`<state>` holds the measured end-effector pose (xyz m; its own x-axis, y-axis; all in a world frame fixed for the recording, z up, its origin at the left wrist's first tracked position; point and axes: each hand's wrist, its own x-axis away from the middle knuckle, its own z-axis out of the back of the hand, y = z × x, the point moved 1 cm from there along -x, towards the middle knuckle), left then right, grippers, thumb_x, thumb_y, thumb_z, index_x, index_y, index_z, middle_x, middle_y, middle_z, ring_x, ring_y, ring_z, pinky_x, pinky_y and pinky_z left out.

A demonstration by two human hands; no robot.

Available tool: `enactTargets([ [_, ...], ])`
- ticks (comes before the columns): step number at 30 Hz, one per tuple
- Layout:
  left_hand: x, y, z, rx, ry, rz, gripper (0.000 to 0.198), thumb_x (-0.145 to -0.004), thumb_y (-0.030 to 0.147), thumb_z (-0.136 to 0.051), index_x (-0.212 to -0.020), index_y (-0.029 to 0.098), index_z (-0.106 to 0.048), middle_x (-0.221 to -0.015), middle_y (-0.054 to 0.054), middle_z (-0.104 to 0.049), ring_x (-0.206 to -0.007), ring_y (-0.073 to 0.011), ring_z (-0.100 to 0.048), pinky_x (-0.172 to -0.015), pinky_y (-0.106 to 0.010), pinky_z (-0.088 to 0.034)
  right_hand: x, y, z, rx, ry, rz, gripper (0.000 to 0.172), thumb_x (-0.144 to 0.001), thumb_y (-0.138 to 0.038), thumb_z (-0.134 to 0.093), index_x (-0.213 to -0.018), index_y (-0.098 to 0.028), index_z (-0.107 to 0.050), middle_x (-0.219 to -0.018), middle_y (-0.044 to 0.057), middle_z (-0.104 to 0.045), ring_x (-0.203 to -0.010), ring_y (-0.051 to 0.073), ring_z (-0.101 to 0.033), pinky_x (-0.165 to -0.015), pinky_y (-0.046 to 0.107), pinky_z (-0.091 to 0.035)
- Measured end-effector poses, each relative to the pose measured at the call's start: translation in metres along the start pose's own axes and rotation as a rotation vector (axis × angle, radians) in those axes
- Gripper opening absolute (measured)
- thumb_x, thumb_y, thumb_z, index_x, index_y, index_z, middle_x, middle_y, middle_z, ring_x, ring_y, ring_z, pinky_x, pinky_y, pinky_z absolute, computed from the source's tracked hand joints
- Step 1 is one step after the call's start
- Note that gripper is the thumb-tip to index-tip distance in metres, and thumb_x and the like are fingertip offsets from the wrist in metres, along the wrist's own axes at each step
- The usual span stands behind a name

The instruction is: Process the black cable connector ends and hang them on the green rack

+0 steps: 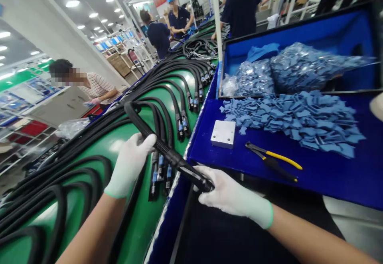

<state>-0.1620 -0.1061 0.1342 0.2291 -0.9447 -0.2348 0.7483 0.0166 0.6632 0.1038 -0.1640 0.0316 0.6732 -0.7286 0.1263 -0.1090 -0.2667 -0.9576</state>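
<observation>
Both of my hands wear white gloves with pale green cuffs. My left hand (131,160) is closed around the ribbed part of a black hose (161,146), over the green belt. Farther along, my right hand (227,194) grips the smooth end piece of the same hose. The hose slants down from upper left to lower right, across the blue edge between belt and bench. On the bench, right of my hands, lie pliers (269,158) with one yellow and one black handle. A silver metal block (223,133) sits beside a heap of small blue plastic pieces (296,120).
Many black hoses (167,84) lie along the green belt (119,146), several with blue pieces at their ends. A blue bin (317,26) with bagged blue pieces (311,66) stands behind the bench (209,114). Several people work farther along the belt. A white post (217,16) rises near the bin.
</observation>
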Motion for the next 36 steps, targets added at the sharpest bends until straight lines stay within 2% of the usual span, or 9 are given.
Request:
enactTargets([
  [3, 0.022, 0.022, -0.033, -0.275, -0.078, -0.511, 0.035, -0.091, 0.041, -0.073, -0.12, 0.022, -0.069, -0.126, -0.012, -0.068, -0.119, -0.0329, -0.062, -0.109, -0.051, -0.048, 0.021, -0.012, 0.029, 0.135, -0.015, -0.017, 0.048, -0.071, -0.008, -0.064, -0.118, -0.021, -0.067, -0.085, -0.006, -0.063, -0.064, 0.009, -0.05, -0.056, 0.022, -0.041],
  [7, 0.065, 0.039, -0.085, -0.161, -0.533, -1.083, 0.029, -0.097, 0.014, -0.061, -0.121, 0.026, -0.07, -0.111, -0.007, -0.074, -0.104, -0.024, -0.067, -0.094, -0.041, -0.054, 0.048, -0.037, 0.059, 0.358, -0.094, -0.114, 0.031, -0.074, -0.017, -0.071, -0.105, -0.019, -0.067, -0.076, -0.007, -0.062, -0.061, 0.01, -0.053, -0.053, 0.023, -0.039],
  [9, 0.074, 0.04, -0.104, -0.117, -0.561, -1.017, 0.03, -0.1, 0.013, -0.054, -0.12, 0.025, -0.072, -0.104, -0.007, -0.075, -0.092, -0.0216, -0.068, -0.082, -0.036, -0.056, 0.061, -0.046, 0.074, 0.46, -0.056, -0.149, 0.028, -0.08, -0.032, -0.074, -0.105, -0.021, -0.068, -0.078, -0.004, -0.065, -0.063, 0.013, -0.057, -0.056, 0.025, -0.042],
  [12, 0.072, 0.041, -0.12, -0.069, -0.59, -0.646, 0.026, -0.102, 0.029, -0.055, -0.119, 0.026, -0.074, -0.112, -0.008, -0.076, -0.1, -0.0238, -0.072, -0.089, -0.036, -0.058, 0.079, -0.045, 0.104, 0.812, 0.36, -0.097, 0.033, -0.088, -0.049, -0.07, -0.106, -0.021, -0.069, -0.093, 0.004, -0.07, -0.081, 0.02, -0.063, -0.073, 0.032, -0.049],
  [14, 0.066, 0.046, -0.124, -0.012, -0.588, -0.371, 0.028, -0.1, 0.039, -0.058, -0.12, 0.027, -0.074, -0.119, -0.006, -0.075, -0.112, -0.0266, -0.07, -0.101, -0.039, -0.057, 0.088, -0.034, 0.122, 1.173, 0.587, -0.129, 0.029, -0.087, -0.044, -0.071, -0.098, -0.018, -0.069, -0.096, 0.011, -0.069, -0.088, 0.026, -0.062, -0.08, 0.038, -0.047],
  [17, 0.057, 0.06, -0.127, 0.1, -0.61, -0.119, 0.034, -0.095, 0.039, -0.06, -0.125, 0.026, -0.072, -0.124, -0.004, -0.074, -0.114, -0.0277, -0.07, -0.104, -0.04, -0.056, 0.091, -0.013, 0.137, 1.509, 0.591, -0.224, 0.009, -0.081, -0.024, -0.066, -0.077, -0.017, -0.062, -0.088, 0.013, -0.063, -0.083, 0.028, -0.058, -0.07, 0.038, -0.042],
  [24, 0.04, 0.082, -0.133, 0.248, -0.56, 0.035, 0.039, -0.09, 0.043, -0.069, -0.121, 0.021, -0.075, -0.121, -0.007, -0.076, -0.114, -0.0306, -0.07, -0.106, -0.042, -0.053, 0.081, -0.021, 0.13, 0.907, 0.623, -0.055, 0.009, -0.083, -0.017, -0.057, -0.078, -0.021, -0.051, -0.075, 0.001, -0.061, -0.067, 0.017, -0.056, -0.061, 0.03, -0.041],
  [29, 0.033, 0.085, -0.129, 0.3, -0.526, 0.05, 0.039, -0.089, 0.047, -0.072, -0.119, 0.023, -0.077, -0.114, -0.005, -0.079, -0.106, -0.0304, -0.072, -0.095, -0.04, -0.056, 0.065, -0.05, 0.095, 0.617, 0.341, 0.327, 0.029, -0.078, -0.001, -0.053, -0.095, -0.02, -0.066, -0.11, 0.006, -0.072, -0.1, 0.022, -0.069, -0.094, 0.034, -0.054],
  [36, 0.038, 0.093, -0.129, 0.286, -0.48, -0.083, 0.026, -0.093, 0.041, -0.068, -0.111, 0.026, -0.08, -0.116, -0.001, -0.077, -0.112, -0.0267, -0.069, -0.098, -0.034, -0.054, 0.055, -0.053, 0.082, 0.519, 0.313, 0.433, 0.056, -0.083, 0.001, -0.052, -0.132, -0.023, -0.065, -0.142, 0.007, -0.065, -0.138, 0.026, -0.057, -0.122, 0.043, -0.042],
])
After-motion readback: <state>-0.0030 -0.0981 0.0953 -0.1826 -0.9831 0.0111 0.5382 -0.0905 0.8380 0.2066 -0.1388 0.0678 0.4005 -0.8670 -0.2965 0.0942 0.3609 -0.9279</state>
